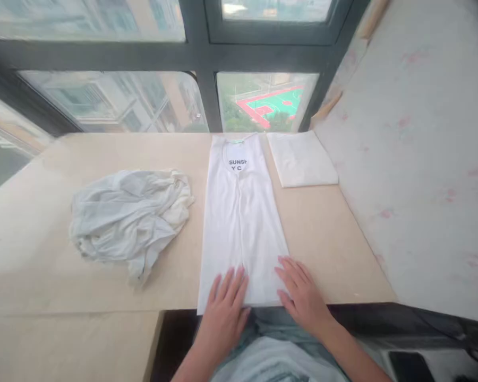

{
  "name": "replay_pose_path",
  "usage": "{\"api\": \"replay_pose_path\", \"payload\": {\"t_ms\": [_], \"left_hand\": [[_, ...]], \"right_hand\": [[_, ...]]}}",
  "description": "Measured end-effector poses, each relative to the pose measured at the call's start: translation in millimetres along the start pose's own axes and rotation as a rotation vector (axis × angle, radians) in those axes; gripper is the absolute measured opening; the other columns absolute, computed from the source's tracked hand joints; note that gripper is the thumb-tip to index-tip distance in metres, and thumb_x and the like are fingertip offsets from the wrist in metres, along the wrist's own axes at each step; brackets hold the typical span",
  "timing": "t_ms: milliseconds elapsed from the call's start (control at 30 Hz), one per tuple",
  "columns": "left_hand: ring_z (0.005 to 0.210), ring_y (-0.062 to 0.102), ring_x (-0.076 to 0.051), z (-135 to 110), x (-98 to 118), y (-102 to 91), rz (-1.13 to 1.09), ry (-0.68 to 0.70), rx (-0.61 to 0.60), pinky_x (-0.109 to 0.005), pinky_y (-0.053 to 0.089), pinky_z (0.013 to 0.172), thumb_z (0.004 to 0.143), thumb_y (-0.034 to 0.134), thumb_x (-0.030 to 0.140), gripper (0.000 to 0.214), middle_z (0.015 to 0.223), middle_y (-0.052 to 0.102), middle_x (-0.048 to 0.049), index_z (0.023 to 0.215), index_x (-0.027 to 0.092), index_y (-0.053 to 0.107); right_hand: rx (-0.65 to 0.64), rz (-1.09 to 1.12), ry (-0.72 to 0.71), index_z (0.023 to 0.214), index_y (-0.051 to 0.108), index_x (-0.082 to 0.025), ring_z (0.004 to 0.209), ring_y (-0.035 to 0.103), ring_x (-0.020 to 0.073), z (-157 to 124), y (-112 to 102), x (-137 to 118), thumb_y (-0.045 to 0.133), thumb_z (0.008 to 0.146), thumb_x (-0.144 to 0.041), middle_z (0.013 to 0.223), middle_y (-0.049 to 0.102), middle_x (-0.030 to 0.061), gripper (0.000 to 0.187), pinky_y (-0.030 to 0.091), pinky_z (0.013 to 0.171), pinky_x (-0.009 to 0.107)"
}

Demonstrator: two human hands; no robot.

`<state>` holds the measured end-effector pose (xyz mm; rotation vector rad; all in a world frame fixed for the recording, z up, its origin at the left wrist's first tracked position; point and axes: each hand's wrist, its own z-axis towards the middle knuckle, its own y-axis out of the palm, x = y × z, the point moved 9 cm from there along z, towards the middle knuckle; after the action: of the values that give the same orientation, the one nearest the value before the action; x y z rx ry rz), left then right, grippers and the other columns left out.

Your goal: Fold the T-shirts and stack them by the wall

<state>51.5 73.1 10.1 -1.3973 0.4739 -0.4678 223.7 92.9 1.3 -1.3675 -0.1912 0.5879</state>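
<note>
A white shirt (241,212) lies flat in a long narrow strip, its neckline at the window end with dark lettering showing inside the collar. On its near left part rests my left hand (227,305), fingers stretched out and lying flat on the cloth. My right hand (300,292) touches the shirt's near right edge, its fingers apart. Both hands are open and hold nothing. Left of the shirt sits a crumpled heap of pale clothes (129,217). At the far right is a neatly folded white cloth (302,159).
The light tabletop (310,228) ends at a front edge close to my body. A patterned wall (414,159) bounds the right side, and dark window frames (201,63) stand along the back. A dark flat object (411,366) lies below, at the lower right.
</note>
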Motion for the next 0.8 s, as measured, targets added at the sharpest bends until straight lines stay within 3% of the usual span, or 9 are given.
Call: {"api": "replay_pose_path", "payload": {"t_ms": [200,333,467,633,800], "left_hand": [[0.146,0.03,-0.029,-12.4,1.7,-9.2,-0.086,0.084,0.077,-0.049,0.016,0.121,0.091,0.055,0.022,0.049,0.157,0.04,-0.0036,0.14,0.023,0.053],[0.139,0.041,-0.025,-19.8,2.1,-7.1,-0.183,0.113,0.14,-0.047,0.018,0.122,0.094,0.051,0.02,0.04,0.146,0.054,-0.0024,0.132,0.023,0.059],[0.124,0.052,-0.022,-17.7,6.6,-15.5,-0.27,0.126,0.194,-0.043,0.032,0.116,0.095,0.043,0.011,0.036,0.129,0.064,-0.0046,0.124,0.019,0.064],[0.107,0.058,-0.021,-12.3,18.3,-37.8,-0.363,0.17,0.266,-0.038,0.047,0.102,0.098,0.042,0.012,0.03,0.112,0.068,-0.0083,0.113,0.015,0.067],[0.104,0.059,-0.019,-22.7,32.2,-41.7,-0.333,0.266,0.256,-0.036,0.048,0.097,0.097,0.046,0.013,0.028,0.116,0.068,-0.0092,0.116,0.014,0.067]], "right_hand": [[-0.004,0.035,-0.059,0.137,0.055,-0.017,0.143,0.036,0.0295,-17.0,-1.0,-6.0,0.058,0.091,-0.035,0.152,0.043,0.0138,0.05,0.037,0.114,0.053],[0.06,0.032,-0.072,0.135,0.056,-0.018,0.138,0.044,0.0271,-29.5,-2.9,-5.3,0.058,0.09,-0.026,0.145,0.052,0.0122,0.046,0.039,0.113,0.05],[0.133,0.061,-0.053,0.129,0.059,-0.019,0.125,0.053,0.0248,-36.0,-7.9,-2.9,0.059,0.09,-0.021,0.129,0.061,0.0112,0.039,0.045,0.107,0.046],[0.196,0.125,-0.04,0.115,0.063,-0.017,0.112,0.055,0.0236,-45.4,-13.8,-1.0,0.055,0.09,-0.012,0.114,0.062,0.0106,0.027,0.047,0.098,0.046],[0.206,0.177,-0.063,0.112,0.064,-0.017,0.111,0.054,0.0226,-62.9,-16.3,2.7,0.046,0.088,-0.002,0.11,0.061,0.0095,0.033,0.047,0.096,0.045]]}}
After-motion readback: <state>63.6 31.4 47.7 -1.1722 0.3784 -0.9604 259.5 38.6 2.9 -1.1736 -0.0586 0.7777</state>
